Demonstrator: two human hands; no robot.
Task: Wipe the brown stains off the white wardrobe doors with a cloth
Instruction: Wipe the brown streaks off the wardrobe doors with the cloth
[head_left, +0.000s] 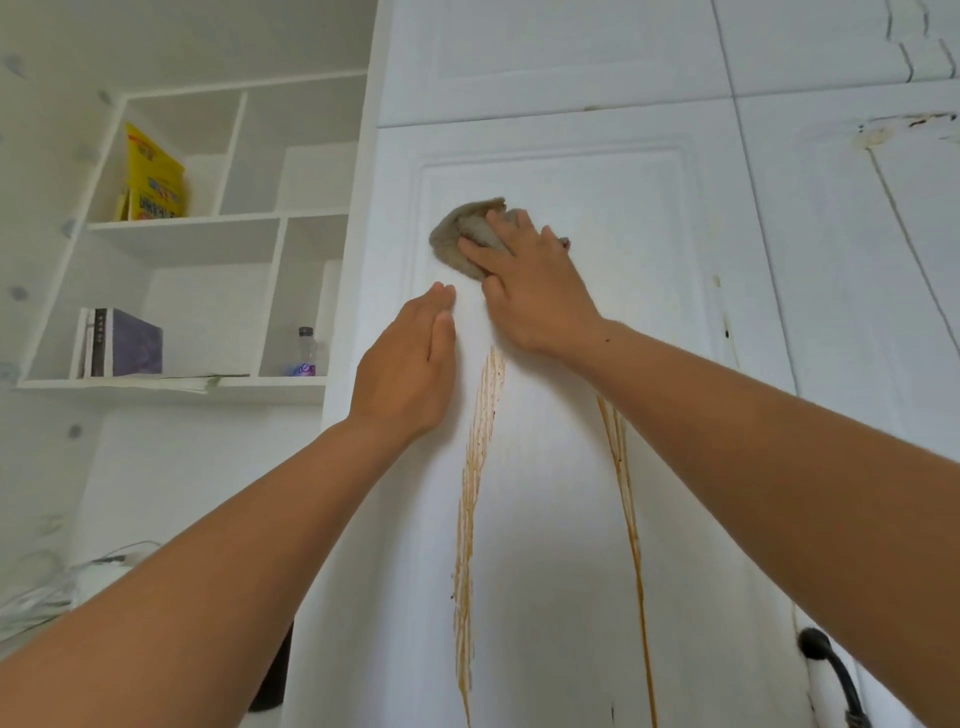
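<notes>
While the left hand (410, 358) is resting flat on the white panelled wardrobe door (550, 519), the right hand (530, 291), fingers straight, is pressing a crumpled grey-beige cloth (457, 236) against it above brown streaks (467, 519).

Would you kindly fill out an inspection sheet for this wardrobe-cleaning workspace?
Surface: white wardrobe door, two brown streaks running down below the hands.
Job's things: tan cloth bunched on the door's upper panel; neighbouring door also stained.
Clutter: shelf unit holds yellow box, books, bottle.
Grips: left hand flat on door, holding nothing; right hand presses cloth.
Cables: thin wire-like lines lower left, unclear.
Surroundings: black handle lower right.
</notes>
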